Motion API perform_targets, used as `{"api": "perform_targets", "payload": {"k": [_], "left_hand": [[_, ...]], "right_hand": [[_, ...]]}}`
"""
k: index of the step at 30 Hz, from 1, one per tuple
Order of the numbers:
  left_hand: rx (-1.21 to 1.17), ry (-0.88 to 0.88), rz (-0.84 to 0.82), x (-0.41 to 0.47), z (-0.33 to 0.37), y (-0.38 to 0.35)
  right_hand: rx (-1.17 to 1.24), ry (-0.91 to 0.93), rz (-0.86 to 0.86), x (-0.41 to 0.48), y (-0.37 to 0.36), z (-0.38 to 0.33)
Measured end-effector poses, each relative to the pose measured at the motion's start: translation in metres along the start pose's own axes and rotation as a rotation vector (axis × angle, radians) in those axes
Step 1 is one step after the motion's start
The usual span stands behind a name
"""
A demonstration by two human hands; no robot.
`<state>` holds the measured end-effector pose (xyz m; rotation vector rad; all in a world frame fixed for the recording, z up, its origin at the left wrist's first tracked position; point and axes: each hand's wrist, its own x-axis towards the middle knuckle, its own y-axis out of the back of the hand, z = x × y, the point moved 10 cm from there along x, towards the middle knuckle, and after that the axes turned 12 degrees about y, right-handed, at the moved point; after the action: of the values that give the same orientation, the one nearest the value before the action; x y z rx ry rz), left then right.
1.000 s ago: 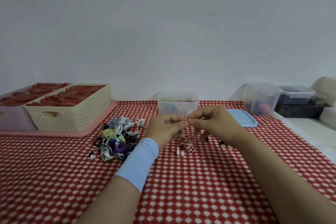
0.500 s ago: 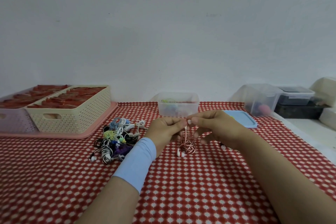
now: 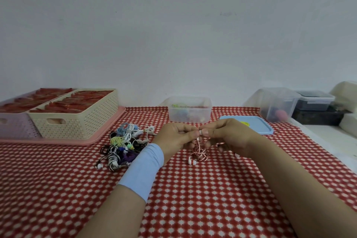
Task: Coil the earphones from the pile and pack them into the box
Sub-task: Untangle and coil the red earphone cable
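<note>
Above the tablecloth, left hand and right hand both pinch the red-white earphone, its loose cord dangling toward six o'clock; probably best wound in even loops before reaching the box at twelve o'clock.

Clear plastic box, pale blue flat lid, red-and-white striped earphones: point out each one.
clear plastic box (image 3: 190, 116), head view, front wall.
pale blue flat lid (image 3: 257, 126), head view, top face.
red-and-white striped earphones (image 3: 201, 153), head view, dangling cable tangle.

Both hands, left hand and right hand, pinch a red-and-white earphone above the checkered cloth.
</note>
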<state>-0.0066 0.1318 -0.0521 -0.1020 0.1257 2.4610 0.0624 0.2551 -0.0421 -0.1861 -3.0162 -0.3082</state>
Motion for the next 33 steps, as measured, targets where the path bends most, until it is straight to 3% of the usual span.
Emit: {"api": "perform_targets", "payload": {"k": [7, 9, 11, 13, 18, 22, 33], "left_hand": [[-0.126, -0.02, 0.043, -0.004, 0.009, 0.014], [-0.15, -0.038, 0.051, -0.007, 0.015, 0.019], [-0.139, -0.038, 0.07, -0.008, 0.019, 0.025], [-0.115, -0.027, 0.101, -0.008, 0.021, 0.031], [0.015, 0.024, 0.148, -0.007, 0.021, 0.044], [0.09, 0.029, 0.221, -0.007, 0.024, 0.058], [0.234, -0.027, 0.233, 0.03, 0.071, 0.066]], "right_hand": [[-0.314, 0.17, 0.146, 0.003, 0.008, -0.024], [-0.55, 0.167, 0.064, 0.004, 0.002, -0.03], [-0.833, 0.081, -0.127, 0.007, -0.013, -0.022], [-0.983, 0.01, -0.252, 0.008, -0.024, -0.014], [-0.963, 0.031, -0.319, 0.017, -0.035, -0.014], [-0.815, -0.005, -0.309, 0.026, -0.031, -0.012], [-0.647, 0.146, -0.051, 0.072, 0.011, -0.063]]}}
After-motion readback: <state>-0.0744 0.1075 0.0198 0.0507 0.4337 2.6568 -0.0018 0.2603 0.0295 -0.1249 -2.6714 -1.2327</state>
